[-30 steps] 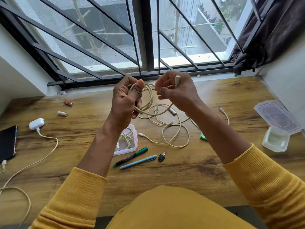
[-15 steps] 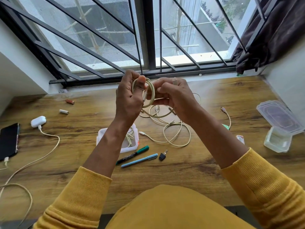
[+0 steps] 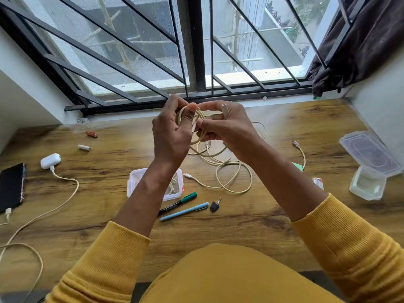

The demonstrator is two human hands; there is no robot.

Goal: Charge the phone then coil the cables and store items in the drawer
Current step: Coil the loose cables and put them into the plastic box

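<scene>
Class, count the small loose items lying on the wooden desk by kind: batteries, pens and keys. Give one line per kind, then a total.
Batteries: 2, orange battery and white battery
Pens: 2, green marker and blue pen
Keys: 1, key
Total: 5

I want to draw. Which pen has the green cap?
The black pen, lying nearer the white box. The other pen, just below it, is light blue all over.

Wooden table (image 3: 251,226) – phone (image 3: 11,186), cables (image 3: 229,178), pens (image 3: 184,212), boxes (image 3: 367,182).
</scene>
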